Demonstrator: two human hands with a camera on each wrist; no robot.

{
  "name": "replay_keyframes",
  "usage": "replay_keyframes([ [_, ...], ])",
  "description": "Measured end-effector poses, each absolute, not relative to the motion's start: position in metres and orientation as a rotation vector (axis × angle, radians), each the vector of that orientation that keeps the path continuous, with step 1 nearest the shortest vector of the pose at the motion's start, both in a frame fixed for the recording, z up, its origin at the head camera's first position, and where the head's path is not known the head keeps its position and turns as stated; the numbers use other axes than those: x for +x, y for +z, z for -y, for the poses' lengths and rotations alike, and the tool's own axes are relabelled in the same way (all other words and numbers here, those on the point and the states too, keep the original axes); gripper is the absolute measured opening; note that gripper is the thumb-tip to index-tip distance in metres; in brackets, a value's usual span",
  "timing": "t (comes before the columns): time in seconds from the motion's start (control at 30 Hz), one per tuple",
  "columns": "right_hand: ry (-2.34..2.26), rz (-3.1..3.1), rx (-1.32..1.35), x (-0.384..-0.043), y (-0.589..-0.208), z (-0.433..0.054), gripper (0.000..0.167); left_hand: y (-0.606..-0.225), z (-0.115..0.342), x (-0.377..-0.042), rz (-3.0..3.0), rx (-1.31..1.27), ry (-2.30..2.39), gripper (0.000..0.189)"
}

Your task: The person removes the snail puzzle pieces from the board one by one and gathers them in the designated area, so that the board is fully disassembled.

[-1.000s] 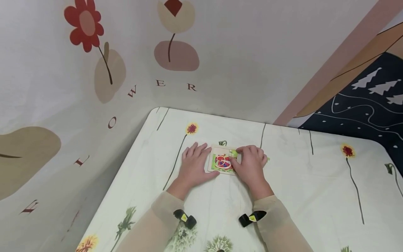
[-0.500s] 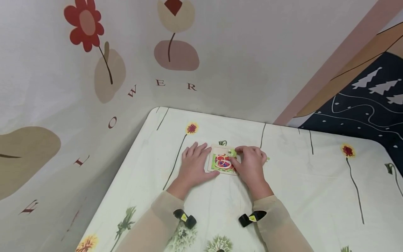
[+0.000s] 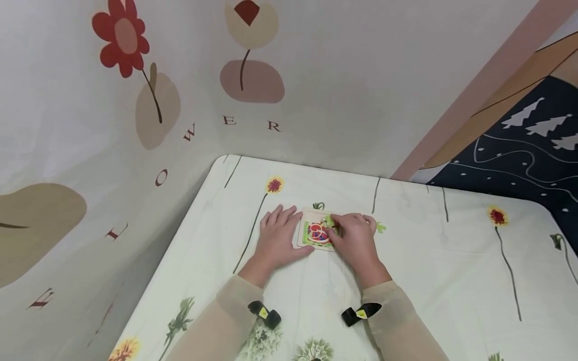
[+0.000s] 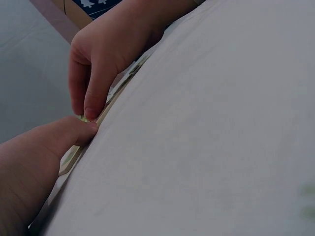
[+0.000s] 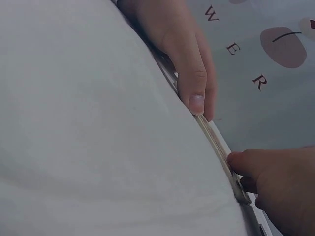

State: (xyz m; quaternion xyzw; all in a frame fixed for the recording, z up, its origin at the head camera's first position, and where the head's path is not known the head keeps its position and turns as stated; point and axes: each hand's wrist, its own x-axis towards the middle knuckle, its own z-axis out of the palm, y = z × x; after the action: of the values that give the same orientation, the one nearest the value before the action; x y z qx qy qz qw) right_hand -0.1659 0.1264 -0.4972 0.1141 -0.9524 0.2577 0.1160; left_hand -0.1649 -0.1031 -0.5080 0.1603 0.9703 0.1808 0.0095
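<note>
A small square wooden jigsaw board (image 3: 310, 213) with a red ladybug-like picture on green lies flat on the table. My left hand (image 3: 278, 236) rests along its left side, fingers spread, thumb at the near edge. My right hand (image 3: 358, 239) is bent over the board's right part; thumb and index finger pinch a puzzle piece there, mostly covered by the fingers. In the left wrist view, the left thumb (image 4: 81, 130) touches the board's edge beside the right fingertips. The right wrist view shows the board's thin side (image 5: 215, 142) between both hands.
A white flower-printed cloth (image 3: 433, 271) covers the table. Just right of the right hand lies a green patch (image 3: 381, 227); print or loose piece, I cannot tell. Behind the table hangs a pale curtain-like wall (image 3: 343, 110) with printed flowers and letters. Each wrist wears a black camera (image 3: 361, 313).
My right hand has shifted slightly left over the board, its index finger now nearer the middle, uncovering more of the green patch to its right. The left hand stays put.
</note>
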Motion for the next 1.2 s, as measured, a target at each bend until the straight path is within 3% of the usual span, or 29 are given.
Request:
replay_keyframes([
  [0.37, 0.737, 2.657, 0.456, -0.163, -0.500, -0.130, 0.019, -0.511, 0.102, -0.165, -3.034, 0.507, 0.564, 0.097],
  [1.2, 0.833, 2.529, 0.231, -0.156, -0.506, -0.171, 0.027, -0.514, 0.102, -0.166, -3.045, 0.499, 0.589, 0.097],
])
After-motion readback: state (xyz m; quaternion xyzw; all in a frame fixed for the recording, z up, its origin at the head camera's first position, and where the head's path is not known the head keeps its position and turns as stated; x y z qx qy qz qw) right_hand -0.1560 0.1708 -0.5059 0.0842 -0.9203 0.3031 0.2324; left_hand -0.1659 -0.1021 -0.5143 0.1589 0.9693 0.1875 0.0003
